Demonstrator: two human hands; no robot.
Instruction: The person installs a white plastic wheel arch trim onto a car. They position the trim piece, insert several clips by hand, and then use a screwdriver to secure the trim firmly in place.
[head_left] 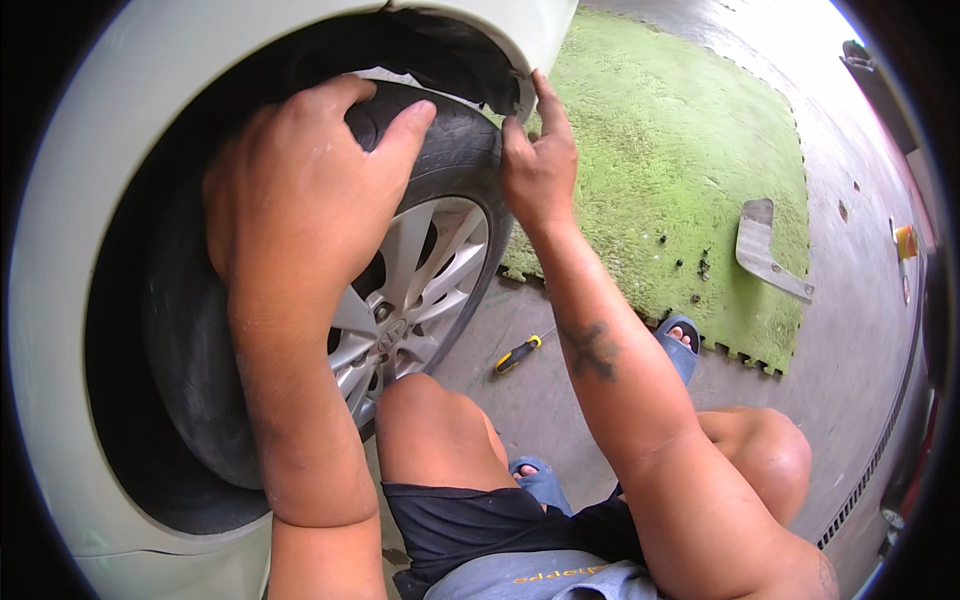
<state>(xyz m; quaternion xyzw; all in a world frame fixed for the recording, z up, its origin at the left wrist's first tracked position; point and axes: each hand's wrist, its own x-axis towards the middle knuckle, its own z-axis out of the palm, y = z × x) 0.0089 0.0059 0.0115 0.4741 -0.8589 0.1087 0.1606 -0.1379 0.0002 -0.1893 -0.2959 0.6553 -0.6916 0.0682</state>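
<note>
At upper centre, the right hand [540, 172] pinches the fender edge [524, 98], seemingly to steady it; the left hand [300, 185] reaches over the tire [463, 150], grip impossible to tell.

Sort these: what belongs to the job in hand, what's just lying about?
Likely the job:
pale curved wheel-arch edge, at right hand
black rubber tyre, at left hand
black-and-yellow screwdriver, perhaps

Lying about, role unclear:
L-shaped grey piece
small dark pieces
green textured mat
</note>
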